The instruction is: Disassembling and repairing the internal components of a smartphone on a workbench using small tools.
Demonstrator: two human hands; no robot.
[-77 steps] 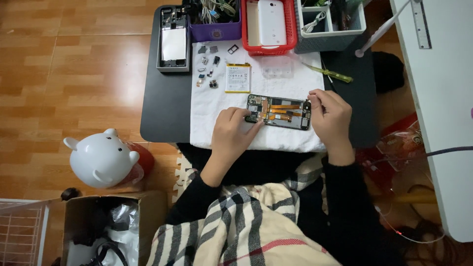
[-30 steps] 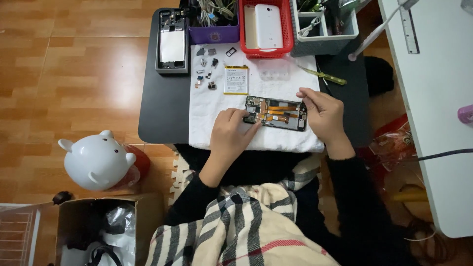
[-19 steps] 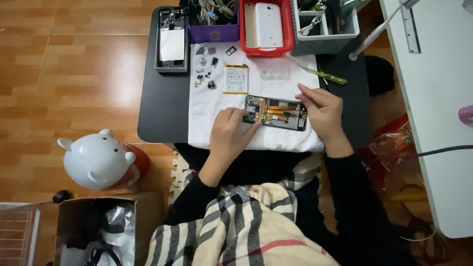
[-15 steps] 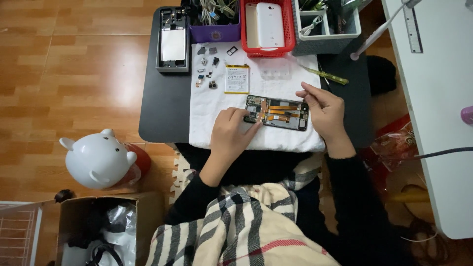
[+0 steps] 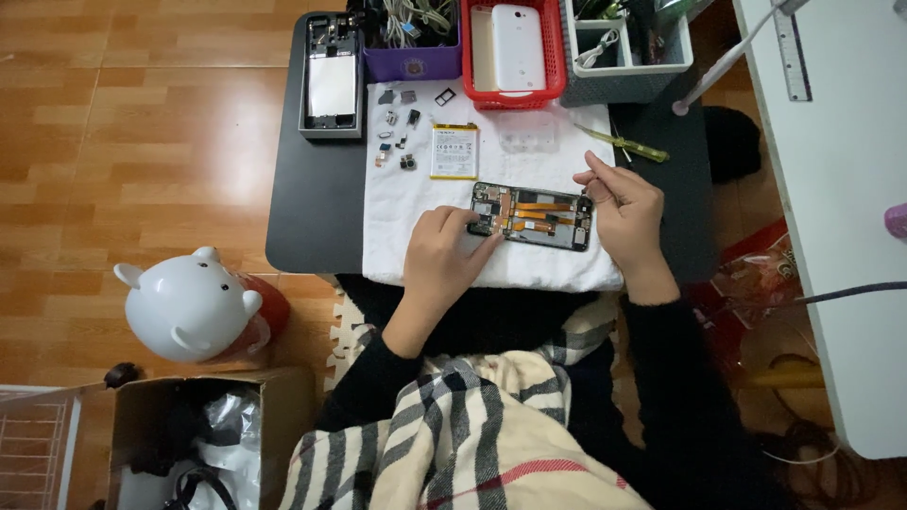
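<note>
Flat rectangular battery [image 5: 454, 151] lies on the white cloth above my left hand [image 5: 450, 257], well apart from it; its face is a white label with a yellow border, print too small to read. Screen panel [image 5: 333, 83] sits in the grey tray at the table's top-left corner: pale blank rectangle, dark frame. White phone back cover [image 5: 518, 44] lies in the red basket. Cardboard box [image 5: 132, 408] stands open on the floor, lower left, with crumpled plastic bags inside. Red-and-clear plastic packaging [image 5: 756, 279] lies on the floor at right.

Left hand [image 5: 444, 255] steadies opened phone [image 5: 534, 216]; right hand [image 5: 625, 203] perhaps pinching a tool
</note>
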